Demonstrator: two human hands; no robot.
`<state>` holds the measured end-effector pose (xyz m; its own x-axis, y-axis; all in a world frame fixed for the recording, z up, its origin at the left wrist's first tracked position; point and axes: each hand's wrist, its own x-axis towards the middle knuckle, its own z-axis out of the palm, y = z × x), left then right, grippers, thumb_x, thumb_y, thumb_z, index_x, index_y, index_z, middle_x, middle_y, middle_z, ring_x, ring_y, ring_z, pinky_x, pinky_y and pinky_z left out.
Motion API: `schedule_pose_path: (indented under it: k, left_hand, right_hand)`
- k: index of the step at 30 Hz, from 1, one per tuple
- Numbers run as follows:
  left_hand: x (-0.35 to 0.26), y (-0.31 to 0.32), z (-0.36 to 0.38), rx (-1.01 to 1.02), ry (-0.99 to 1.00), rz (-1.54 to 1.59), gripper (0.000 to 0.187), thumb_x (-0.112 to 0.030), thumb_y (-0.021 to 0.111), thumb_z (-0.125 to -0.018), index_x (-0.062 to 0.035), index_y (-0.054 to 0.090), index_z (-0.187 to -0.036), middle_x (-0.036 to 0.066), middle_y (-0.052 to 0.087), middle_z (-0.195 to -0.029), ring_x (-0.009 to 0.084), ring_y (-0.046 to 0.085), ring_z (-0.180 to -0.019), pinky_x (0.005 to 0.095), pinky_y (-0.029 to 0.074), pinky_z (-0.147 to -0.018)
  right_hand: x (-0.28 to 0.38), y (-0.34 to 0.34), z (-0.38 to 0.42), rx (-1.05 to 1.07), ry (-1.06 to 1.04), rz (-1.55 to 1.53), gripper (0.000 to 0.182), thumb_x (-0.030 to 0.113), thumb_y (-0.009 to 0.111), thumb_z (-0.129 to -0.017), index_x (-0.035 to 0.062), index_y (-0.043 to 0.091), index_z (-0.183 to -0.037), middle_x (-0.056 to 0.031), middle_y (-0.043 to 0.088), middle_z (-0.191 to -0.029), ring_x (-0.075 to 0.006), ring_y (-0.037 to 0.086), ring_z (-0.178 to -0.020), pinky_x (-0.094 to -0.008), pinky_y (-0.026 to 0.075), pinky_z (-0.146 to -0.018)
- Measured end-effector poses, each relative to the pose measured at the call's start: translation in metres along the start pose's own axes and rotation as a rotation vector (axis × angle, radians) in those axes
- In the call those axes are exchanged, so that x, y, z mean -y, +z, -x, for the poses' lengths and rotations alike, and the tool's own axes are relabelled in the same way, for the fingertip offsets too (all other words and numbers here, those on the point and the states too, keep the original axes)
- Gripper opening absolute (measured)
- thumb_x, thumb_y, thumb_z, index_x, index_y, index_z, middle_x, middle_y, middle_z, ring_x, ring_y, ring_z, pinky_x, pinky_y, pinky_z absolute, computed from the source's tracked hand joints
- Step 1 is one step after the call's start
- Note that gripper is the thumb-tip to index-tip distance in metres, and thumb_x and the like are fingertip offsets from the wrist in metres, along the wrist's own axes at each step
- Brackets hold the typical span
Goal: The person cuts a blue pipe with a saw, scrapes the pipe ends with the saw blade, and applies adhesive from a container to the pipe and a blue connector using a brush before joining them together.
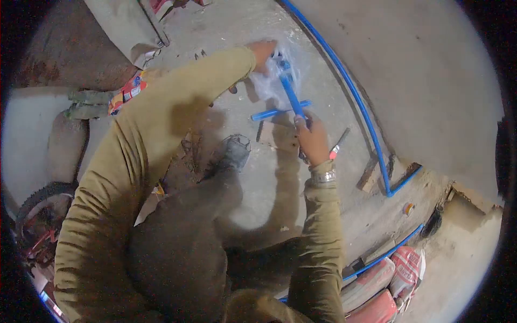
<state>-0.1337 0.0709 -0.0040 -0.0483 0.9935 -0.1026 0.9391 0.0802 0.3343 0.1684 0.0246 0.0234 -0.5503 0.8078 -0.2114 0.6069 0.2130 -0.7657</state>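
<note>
My right hand (312,139) is closed round the lower end of a short blue pipe (291,94). Its upper end, with a blue fitting (284,65), overlaps a clear plastic bag (267,86) on the floor. At the bag's left side, my left hand (263,55) grips the plastic, its fingertips partly hidden by the film. Another blue pipe piece (265,114) lies crosswise beneath the held one, close to a flat block (277,134). Just right of my right hand rests a thin tool with a red-and-white part (335,151).
A long blue pipe (350,81) runs along the wall base and bends near some broken blocks (369,175). A tape roll (408,208) sits farther right. Printed sacks (406,269) are stacked at lower right. A bicycle wheel (40,207) stands at left, near a filled sack (67,142).
</note>
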Motion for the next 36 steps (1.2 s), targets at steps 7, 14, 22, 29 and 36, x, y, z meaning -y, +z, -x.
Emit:
schedule_pose_path:
  k: [7, 14, 22, 29, 36]
  left_hand:
    - [-0.019, -0.017, 0.057, -0.139, -0.022, 0.448, 0.064, -0.004, 0.064, -0.075, -0.0139, 0.048, -0.136, 0.017, 0.06, -0.126, 0.0357, 0.059, -0.115, 0.0413, 0.047, -0.099]
    - [-0.027, -0.021, 0.071, -0.177, -0.026, 0.886, 0.06, 0.006, 0.056, -0.076, -0.0076, 0.051, -0.135, 0.013, 0.063, -0.118, 0.0188, 0.063, -0.105, 0.0301, 0.051, -0.089]
    - [-0.003, -0.035, 0.098, -0.249, -0.224, 0.816, 0.044, -0.005, 0.066, -0.083, -0.004, 0.058, -0.126, 0.011, 0.066, -0.104, 0.0165, 0.066, -0.093, 0.0298, 0.053, -0.082]
    - [-0.054, -0.068, 0.074, -0.78, 0.005, 0.828, 0.024, -0.011, 0.064, -0.082, -0.0032, 0.067, -0.105, 0.012, 0.069, -0.094, 0.0186, 0.067, -0.088, 0.0323, 0.054, -0.078]
    - [-0.05, -0.032, 0.049, 0.162, 0.062, 0.26, 0.025, -0.007, 0.063, -0.073, -0.0057, 0.07, -0.097, 0.018, 0.069, -0.09, 0.0284, 0.068, -0.09, 0.0393, 0.054, -0.081]
  right_hand:
    - [0.032, 0.007, 0.01, -0.05, 0.178, -0.623, 0.043, 0.03, 0.071, -0.084, -0.0019, 0.06, -0.111, -0.0051, 0.061, -0.082, -0.0191, 0.061, -0.071, -0.0348, 0.049, -0.064]
    - [0.035, 0.049, -0.096, -0.299, -0.069, 0.041, 0.037, 0.031, 0.075, -0.079, -0.0011, 0.068, -0.095, -0.0134, 0.067, -0.081, -0.0252, 0.062, -0.069, -0.0397, 0.049, -0.067]
    - [0.02, 0.007, -0.016, -0.413, -0.121, 0.024, 0.032, 0.029, 0.073, -0.083, -0.0026, 0.067, -0.086, -0.0066, 0.063, -0.068, -0.0211, 0.056, -0.057, -0.0365, 0.046, -0.057]
    - [0.05, -0.012, -0.028, -0.369, 0.203, -1.087, 0.019, 0.019, 0.062, -0.094, 0.0002, 0.058, -0.099, -0.0075, 0.066, -0.081, -0.0104, 0.057, -0.055, -0.021, 0.04, -0.041]
    - [0.084, -0.042, -0.061, -0.356, 0.149, -1.019, 0.022, 0.016, 0.064, -0.091, 0.0004, 0.057, -0.106, -0.0113, 0.068, -0.091, -0.0131, 0.059, -0.061, -0.0228, 0.041, -0.047]
